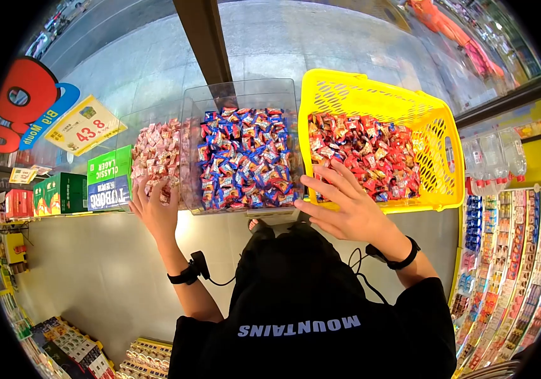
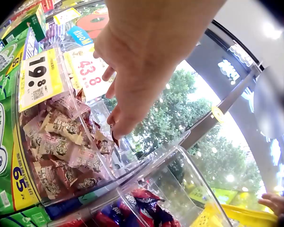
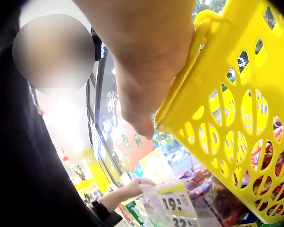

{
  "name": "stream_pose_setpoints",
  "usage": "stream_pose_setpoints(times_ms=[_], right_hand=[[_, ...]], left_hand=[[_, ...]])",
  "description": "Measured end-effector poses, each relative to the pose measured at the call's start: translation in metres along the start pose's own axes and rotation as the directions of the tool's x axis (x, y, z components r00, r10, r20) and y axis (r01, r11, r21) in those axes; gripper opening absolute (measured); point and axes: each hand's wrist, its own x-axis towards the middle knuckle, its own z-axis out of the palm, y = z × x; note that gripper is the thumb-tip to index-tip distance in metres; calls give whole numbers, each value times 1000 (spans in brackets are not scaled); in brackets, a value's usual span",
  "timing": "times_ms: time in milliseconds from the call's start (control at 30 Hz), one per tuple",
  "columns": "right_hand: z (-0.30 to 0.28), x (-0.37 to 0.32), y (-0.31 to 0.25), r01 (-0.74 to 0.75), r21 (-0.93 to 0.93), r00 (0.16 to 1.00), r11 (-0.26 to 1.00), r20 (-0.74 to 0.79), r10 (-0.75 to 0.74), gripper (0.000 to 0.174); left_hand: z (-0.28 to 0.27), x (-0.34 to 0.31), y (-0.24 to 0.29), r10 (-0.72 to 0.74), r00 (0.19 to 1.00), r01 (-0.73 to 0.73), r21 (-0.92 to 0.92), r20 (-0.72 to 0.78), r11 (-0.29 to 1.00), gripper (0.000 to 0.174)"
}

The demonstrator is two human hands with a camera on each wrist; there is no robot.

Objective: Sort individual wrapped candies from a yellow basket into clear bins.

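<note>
My left hand [image 1: 159, 218] reaches over the front of a clear bin of pink-wrapped candies [image 1: 157, 148], fingers spread and slightly bent. In the left wrist view its fingertips hang right at the pink candies [image 2: 61, 142]. The right hand [image 1: 352, 211] is over the near left corner of a yellow plastic basket [image 1: 442, 139], fingers extended across its rim. Red-wrapped candies [image 1: 371, 155] fill the basket's left part. Seen from the right wrist, that hand lies along the basket's edge. Between the hands stands a clear bin [image 1: 239, 95] of blue-and-red wrapped candies [image 1: 245, 158].
Green beer cartons [image 1: 109, 177] stand left of the pink candies, below a 43.8 price sign [image 1: 87, 126]. A 19.8 price card [image 2: 40, 78] fronts the pink bin. Glass lies behind the row. Shelves of packaged goods [image 1: 504, 252] and plastic bottles [image 1: 494, 155] line the right side.
</note>
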Motion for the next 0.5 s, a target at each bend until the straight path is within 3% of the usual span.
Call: stream_pose_setpoints(times_ms=[67,267,433,500], right_hand=[[0,0,-1,10,-23,1000,1000,-10,-10,51],[-5,-6,2,14,-37,1000,999,-9,-15,50],[-44,-15,20,-61,-12,998,998,19,61,51],[-60,-19,35,-98,-52,995,994,1,98,48]], left_hand=[[2,-1,3,-15,999,15,17,35,1000,35],[-15,14,17,4,979,-21,-82,-202,996,28],[-55,29,96,103,930,-213,-289,-353,933,29],[-57,23,133,197,946,-287,-375,-259,882,31]])
